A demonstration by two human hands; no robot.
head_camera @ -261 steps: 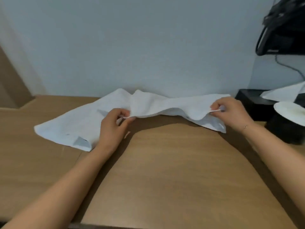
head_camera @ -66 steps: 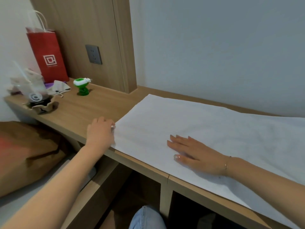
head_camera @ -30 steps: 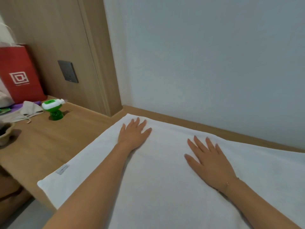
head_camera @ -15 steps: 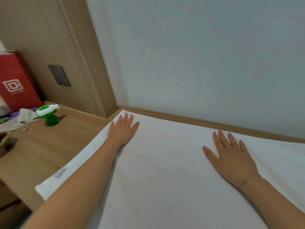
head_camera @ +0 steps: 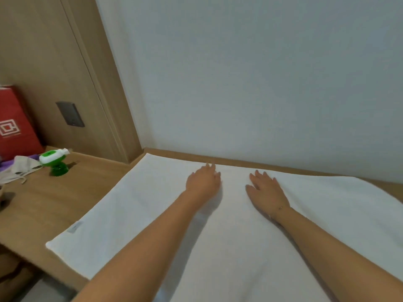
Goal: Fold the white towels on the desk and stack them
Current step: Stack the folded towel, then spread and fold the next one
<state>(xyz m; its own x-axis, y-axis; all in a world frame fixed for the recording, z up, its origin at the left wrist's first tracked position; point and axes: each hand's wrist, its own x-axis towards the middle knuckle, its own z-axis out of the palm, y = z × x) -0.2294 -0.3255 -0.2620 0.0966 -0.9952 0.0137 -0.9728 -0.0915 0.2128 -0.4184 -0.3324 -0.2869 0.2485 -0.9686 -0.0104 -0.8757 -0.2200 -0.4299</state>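
Note:
A large white towel (head_camera: 135,205) lies spread flat over the wooden desk (head_camera: 43,205), reaching from the back wall to the front edge. A small label is sewn near its left edge. My left hand (head_camera: 204,182) rests palm down on the towel near its far edge, fingers straight. My right hand (head_camera: 265,189) lies flat beside it, a short gap to the right, fingers straight too. Neither hand grips the cloth.
On the desk to the left stand a green and white device (head_camera: 53,160), a crumpled beige cloth (head_camera: 21,167) and a red paper bag (head_camera: 15,127). A wooden panel with a dark wall socket (head_camera: 70,114) rises behind them. The pale wall runs along the desk's back.
My two hands have slid together toward the middle of the towel's far edge; half a second ago they were wide apart. Earlier the towel was crumpled and I pinched its edge.

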